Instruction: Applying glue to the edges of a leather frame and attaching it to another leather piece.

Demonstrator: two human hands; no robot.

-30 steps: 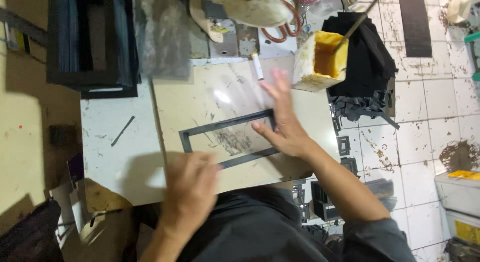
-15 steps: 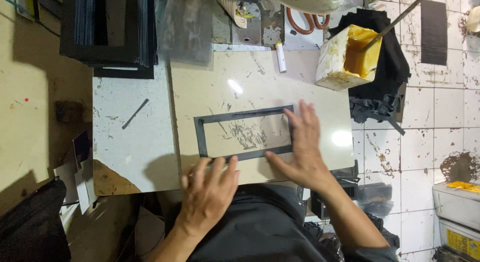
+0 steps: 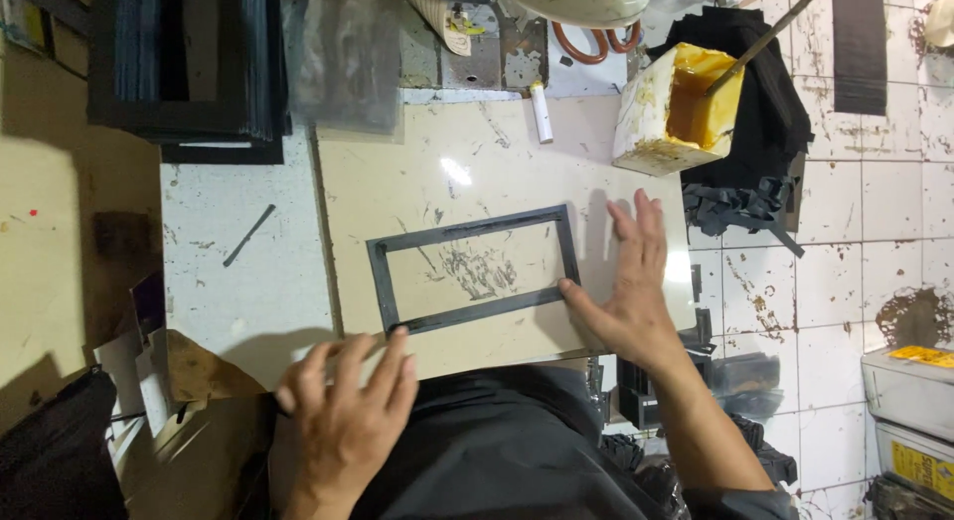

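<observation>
Since the last look, the right hand (image 3: 628,282) has slid off the frame's long edge to its right end, and the left hand (image 3: 348,411) has dropped back toward the near edge of the board. The black frame (image 3: 475,269) lies flat in the middle of the beige board (image 3: 397,182), slightly tilted, with scuffed dark marks showing through its open centre.

Right hand now: flat, fingers spread and pointing away from the body, resting on the board just beside the frame's right side, thumb touching the near right corner. Nothing gripped, just an open palm pressing down.

Left hand: fingers loosely spread, lying over the near edge of the board, fingertips (image 3: 397,343) right at the frame's near left corner. Open too, holding nothing.

Around the work: the board sits on a worn white table (image 3: 243,282), where a thin dark strip (image 3: 248,235) lies well apart from the frame. A stack of black frames (image 3: 189,63) sits at the far left corner. Beyond the board, a white marker (image 3: 542,113) lies near its far edge, and a square tub of yellow glue (image 3: 681,108) stands at the far right corner with a stick (image 3: 765,38) leaning out of it. Black scraps (image 3: 740,202) trail beside the tub over the tiled floor (image 3: 855,242).
</observation>
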